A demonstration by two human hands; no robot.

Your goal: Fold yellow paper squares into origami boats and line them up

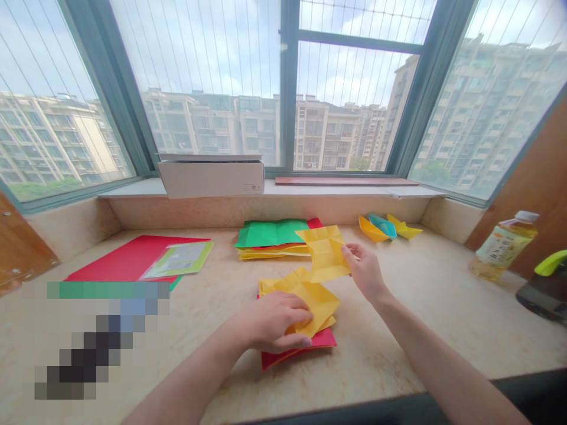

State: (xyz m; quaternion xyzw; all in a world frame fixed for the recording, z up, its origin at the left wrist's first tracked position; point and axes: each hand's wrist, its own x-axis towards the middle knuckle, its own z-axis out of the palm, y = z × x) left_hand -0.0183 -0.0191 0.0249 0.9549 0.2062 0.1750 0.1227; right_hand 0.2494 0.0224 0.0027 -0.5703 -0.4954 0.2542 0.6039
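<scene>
In my right hand I pinch the right edge of a creased yellow paper sheet, lifted above the counter. Its lower edge hangs over a pile where more folded yellow paper lies on red paper. My left hand rests on that pile, palm down, with its fingers bent loosely over the yellow paper. Behind the raised sheet is a stack of creased papers, with a green sheet on top and yellow and red below.
Several folded paper boats, one of them blue, stand at the back right. A drink bottle and a dark container with a green handle are at right. Red sheets lie left; a white box sits on the sill.
</scene>
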